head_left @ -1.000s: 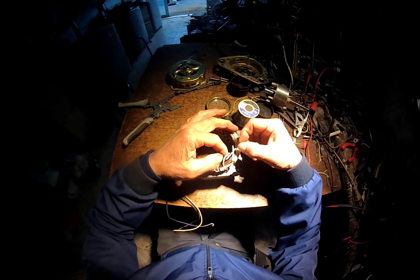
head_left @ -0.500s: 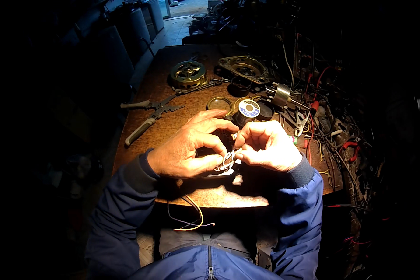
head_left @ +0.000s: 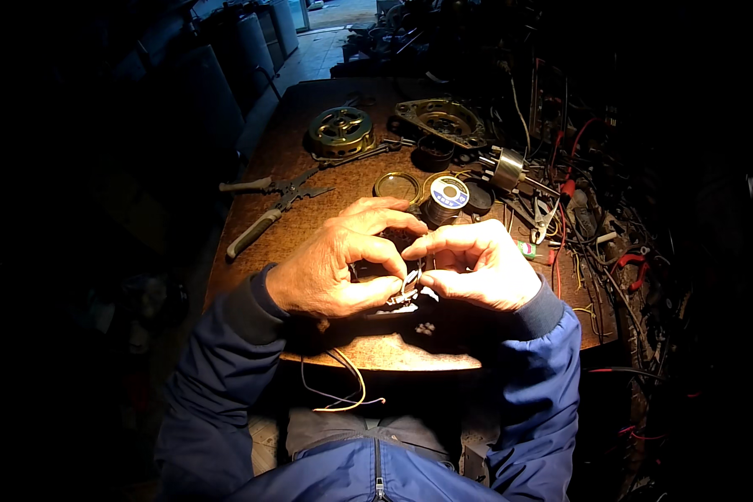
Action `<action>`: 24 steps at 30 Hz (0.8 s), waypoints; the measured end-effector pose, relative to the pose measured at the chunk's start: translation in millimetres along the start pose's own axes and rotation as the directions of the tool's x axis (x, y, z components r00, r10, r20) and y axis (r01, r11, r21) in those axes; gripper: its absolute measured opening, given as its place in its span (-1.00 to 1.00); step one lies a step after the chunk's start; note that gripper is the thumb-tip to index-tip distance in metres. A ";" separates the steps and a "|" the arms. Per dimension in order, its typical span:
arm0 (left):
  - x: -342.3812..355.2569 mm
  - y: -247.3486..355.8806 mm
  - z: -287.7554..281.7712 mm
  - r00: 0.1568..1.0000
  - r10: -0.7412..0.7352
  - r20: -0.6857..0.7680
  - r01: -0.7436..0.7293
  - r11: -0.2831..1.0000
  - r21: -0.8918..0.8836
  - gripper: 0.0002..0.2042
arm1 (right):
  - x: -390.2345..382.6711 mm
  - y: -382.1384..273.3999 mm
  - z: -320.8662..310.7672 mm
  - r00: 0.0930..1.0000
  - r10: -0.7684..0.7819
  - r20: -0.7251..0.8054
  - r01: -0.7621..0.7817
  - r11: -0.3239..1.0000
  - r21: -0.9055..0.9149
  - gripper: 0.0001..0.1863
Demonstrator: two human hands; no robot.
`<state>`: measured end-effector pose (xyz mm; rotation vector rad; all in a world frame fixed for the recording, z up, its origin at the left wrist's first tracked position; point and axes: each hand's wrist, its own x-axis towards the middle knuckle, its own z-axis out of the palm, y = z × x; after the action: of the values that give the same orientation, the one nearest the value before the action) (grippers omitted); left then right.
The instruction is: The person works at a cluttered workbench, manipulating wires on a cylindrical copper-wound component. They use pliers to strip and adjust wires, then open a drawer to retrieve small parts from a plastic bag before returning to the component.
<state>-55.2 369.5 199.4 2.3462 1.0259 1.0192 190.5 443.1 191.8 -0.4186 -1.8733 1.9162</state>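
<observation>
My left hand (head_left: 343, 266) is closed, thumb and forefinger pinching a thin white wire (head_left: 409, 283). My right hand (head_left: 482, 263) faces it, its curled forefinger and thumb at the same spot; what they hold is too fine to make out. Beneath both hands lies a dark round part with white edging (head_left: 397, 307), which looks like a motor winding; my fingers hide most of it. Yellow and purplish lead wires (head_left: 361, 386) hang over the table's front edge below my left wrist.
A solder spool (head_left: 449, 194) stands just beyond my hands. Behind it lie two brass-coloured motor covers (head_left: 341, 132) (head_left: 440, 123). Long-handled pliers (head_left: 286, 194) rest at left. A metal rotor (head_left: 507, 170), a clamp (head_left: 544, 219) and tangled cables (head_left: 598, 251) crowd the right side of the wooden table (head_left: 280, 226).
My right forefinger has reached left toward my left fingertips, and its gap to the thumb has widened. My left hand keeps its pinch almost unmoved. The view has shifted slightly.
</observation>
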 end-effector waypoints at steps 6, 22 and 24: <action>0.2 0.9 -1.1 1.000 -0.005 0.006 0.005 1.000 0.008 -0.96 | -1.5 -3.1 -0.2 1.000 0.018 0.019 -0.017 0.999 -0.036 -0.72; 0.2 1.6 0.4 1.000 0.007 -0.020 -0.007 1.000 0.025 -0.95 | -0.2 1.1 -2.6 0.999 0.034 0.041 -0.032 0.999 -0.044 -0.85; 1.4 2.8 -1.0 1.000 0.021 -0.016 -0.020 1.000 0.021 -0.95 | -1.0 1.9 -2.9 0.999 0.016 0.051 -0.014 0.999 -0.043 -0.85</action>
<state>-54.0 368.8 202.4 2.3735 1.0255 1.0420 192.6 445.1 189.7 -0.4017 -1.9523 1.9166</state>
